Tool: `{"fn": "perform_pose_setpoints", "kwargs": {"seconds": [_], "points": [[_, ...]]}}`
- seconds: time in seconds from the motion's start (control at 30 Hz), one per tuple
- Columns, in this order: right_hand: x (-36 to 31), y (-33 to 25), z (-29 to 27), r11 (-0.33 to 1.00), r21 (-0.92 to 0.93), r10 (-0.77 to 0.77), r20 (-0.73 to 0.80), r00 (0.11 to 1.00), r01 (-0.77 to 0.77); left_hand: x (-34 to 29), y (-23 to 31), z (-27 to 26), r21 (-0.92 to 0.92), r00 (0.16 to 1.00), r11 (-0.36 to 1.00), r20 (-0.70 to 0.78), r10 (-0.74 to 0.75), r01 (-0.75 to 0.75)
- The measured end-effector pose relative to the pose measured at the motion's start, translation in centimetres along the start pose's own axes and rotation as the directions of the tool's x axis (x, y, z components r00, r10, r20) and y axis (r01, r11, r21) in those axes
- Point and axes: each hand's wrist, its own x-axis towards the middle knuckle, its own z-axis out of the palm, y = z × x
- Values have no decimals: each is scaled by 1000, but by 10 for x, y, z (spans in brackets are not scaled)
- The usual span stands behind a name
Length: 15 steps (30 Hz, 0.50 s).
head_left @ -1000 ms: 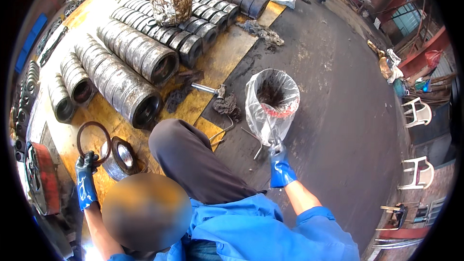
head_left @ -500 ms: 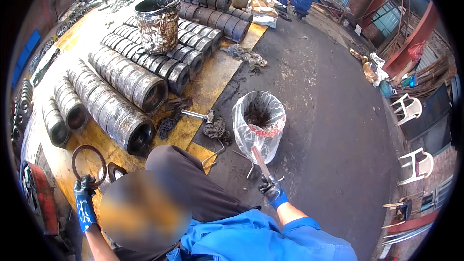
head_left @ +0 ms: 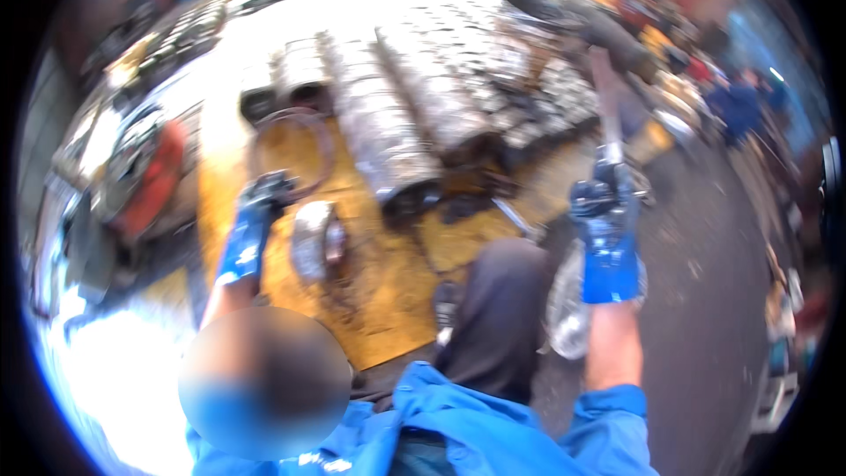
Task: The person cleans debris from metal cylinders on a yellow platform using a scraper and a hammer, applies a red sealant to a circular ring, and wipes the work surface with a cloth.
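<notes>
Left hand (head_left: 264,198) closed on a ring (head_left: 328,157), left of frame, right hand (head_left: 608,211) clamped on a bar (head_left: 606,92), upper right.

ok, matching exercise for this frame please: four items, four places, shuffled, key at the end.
Items
1. thin ring
2. flat bar
3. thick metal collar
4. clear plastic bag

Places
A. on the yellow sheet
B. partly hidden behind the right hand and forearm
C. gripped in the left hand
D. gripped in the right hand, pointing away from the body

Pairs: 1-C, 2-D, 3-A, 4-B
</notes>
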Motion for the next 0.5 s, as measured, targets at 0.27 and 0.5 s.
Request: {"fn": "perform_pose_setpoints", "kwargs": {"seconds": [0.27,0.5], "points": [[62,236,97,841,-194,474,-188,860,-505,-13,-12,-23,-278,996,958,-65,53,-69],[65,300,51,776,-283,507,-251,825,-563,-32,-22,-31,-143,990,980,-42,134,-138]]}}
